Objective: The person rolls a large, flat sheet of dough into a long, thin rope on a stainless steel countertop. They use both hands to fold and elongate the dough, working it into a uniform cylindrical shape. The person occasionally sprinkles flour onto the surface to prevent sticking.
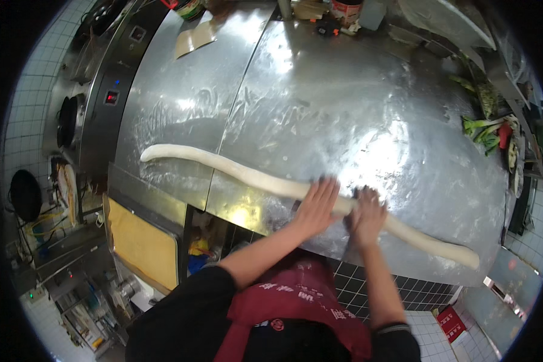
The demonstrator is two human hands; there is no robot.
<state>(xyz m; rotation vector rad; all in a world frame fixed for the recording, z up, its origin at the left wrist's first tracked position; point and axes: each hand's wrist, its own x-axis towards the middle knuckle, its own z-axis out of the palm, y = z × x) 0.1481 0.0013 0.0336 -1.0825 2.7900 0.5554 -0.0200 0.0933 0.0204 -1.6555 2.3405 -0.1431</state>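
Note:
A long rope of pale dough (253,176) lies across the steel worktop (326,117), from the left side to near the right front corner. My left hand (317,203) rests flat on the dough near its middle, fingers pointing away from me. Just to the right, my right hand (369,215) presses on the same rope, its fingers a little blurred. A short stretch of dough shows between the two hands; the parts under the palms are hidden. Neither hand grasps the rope. Streaks of flour mark the steel around it.
Green vegetables (486,131) with something red lie at the worktop's right edge. A piece of cardboard (197,40) and a red-labelled tub (345,11) are at the far side. On the left stand a cooking unit with a lit display (111,97) and a tray with a yellow surface (142,240).

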